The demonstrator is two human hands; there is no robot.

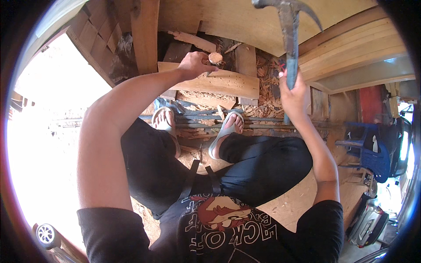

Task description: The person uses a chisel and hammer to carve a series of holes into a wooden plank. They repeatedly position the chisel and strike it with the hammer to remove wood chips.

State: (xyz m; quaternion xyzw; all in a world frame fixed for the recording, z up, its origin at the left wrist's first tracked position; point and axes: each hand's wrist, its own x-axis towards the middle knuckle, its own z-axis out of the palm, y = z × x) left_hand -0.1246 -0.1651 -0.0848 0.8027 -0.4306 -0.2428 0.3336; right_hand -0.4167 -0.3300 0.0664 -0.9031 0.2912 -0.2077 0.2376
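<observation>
My left hand [195, 65] is closed around an upright chisel-like tool with a pale, battered round top [215, 58]; its lower end is at a wooden board [237, 85] dotted with small holes. My right hand [293, 90] grips the blue-grey shaft of a claw hammer [288, 26], raised to the right of that board with its head at the top of the view. Wood chips and splinters [267, 74] lie around the board, which rests across other timber pieces.
Plywood [232, 22] and stacked planks [346, 52] surround the top and right. My sandalled feet [228, 131] stand below the board near long dark bars [263, 126]. A blue plastic chair [368, 149] stands at right; a wheel [46, 235] shows at lower left.
</observation>
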